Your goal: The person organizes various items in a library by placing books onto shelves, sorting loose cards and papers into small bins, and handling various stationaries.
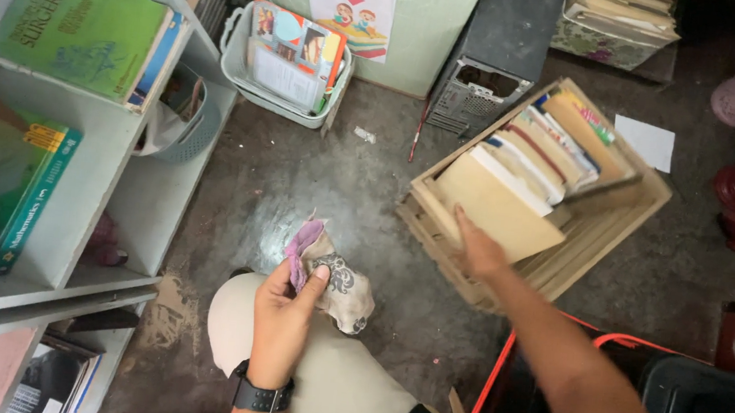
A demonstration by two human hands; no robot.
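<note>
Left hand: the left hand [283,310], a dark watch [261,397] on its wrist, sits just above the person's knee and is clenched around a crumpled cloth [330,274], thumb pressed on top.
Cloth: patterned beige with a pink edge, bunched up and drooping past the fingers. It looks soft and light with no shape of its own, so a full-fist hold on the bunch suits it; a loose corner would likely slip and trail.
Right hand: the right hand [477,250] reaches forward and low, fingers on the near face of the front book [496,207] at the crate's near end. Whether it is gripping or only pressing, I cannot tell.
Front book: a tan, plain-covered volume, leaning at the head of the row. It reads as stiff and fairly heavy; take it by the spine or by both covers, since a single cover may flap or tear.
Wooden crate [601,222]: slatted, on the dark floor [317,175], angled away, packed with a row of books on edge.
Shelf [105,166]: pale unit to the left, with green textbooks [77,26] lying flat.
White basket [242,67]: farther off, holding picture books.
Far wall: a green box [418,34] with a poster, and a dark computer case [496,58] beside it.
</note>
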